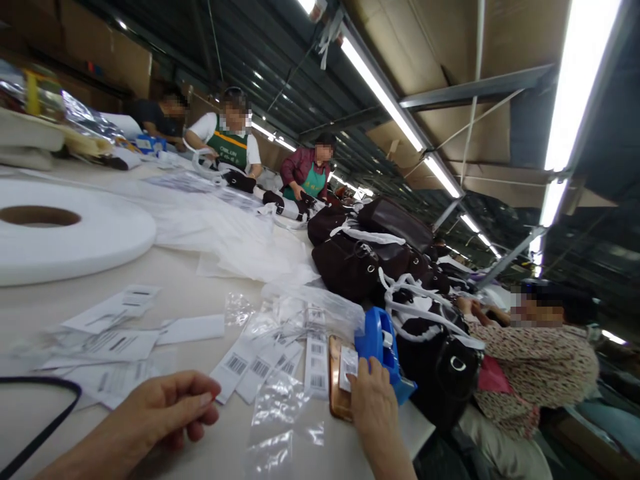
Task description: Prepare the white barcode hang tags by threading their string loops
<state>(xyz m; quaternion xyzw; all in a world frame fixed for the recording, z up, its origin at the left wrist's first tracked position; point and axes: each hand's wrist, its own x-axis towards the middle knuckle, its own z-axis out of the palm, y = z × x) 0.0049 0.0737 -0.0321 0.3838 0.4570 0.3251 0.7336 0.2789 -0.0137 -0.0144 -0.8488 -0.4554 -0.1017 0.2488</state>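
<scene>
My left hand hovers over the near edge of the table, fingers curled and thumb against the index finger; nothing shows in it. White barcode tags lie just beyond its fingertips. On the right, my right hand has its thumb and fingers closed at the edge of a small white labelled packet. That packet rests on a copper-coloured phone-like object. Touching or very close to my right fingers is a blue tape dispenser. A clear plastic bag lies flat between my hands.
A large white roll takes up the left side. White sheeting spreads across the middle. Dark bags with white straps are heaped beyond the dispenser. Co-workers stand at the far side, and another person is at right.
</scene>
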